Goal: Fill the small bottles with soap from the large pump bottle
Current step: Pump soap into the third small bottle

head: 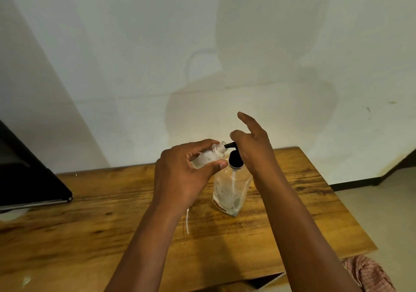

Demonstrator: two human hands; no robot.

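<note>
Clear small bottle (210, 158) pinched in left hand (184, 174), mouth at black pump spout (230, 144) under relaxed right hand (254, 147)

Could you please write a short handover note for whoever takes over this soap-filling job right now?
Left hand: grips a small bottle, tilted, cap off, its mouth held up to the pump nozzle.
Right hand: palm rests on the black pump head of the large pump bottle, fingers straight.
The large pump bottle stands upright on the wooden table; little soap shows in it.
Done: the small bottle is lined up at the nozzle and looks partly filled.
Left: pump until it is full, then cap it. No other small bottles or caps are visible.
</note>
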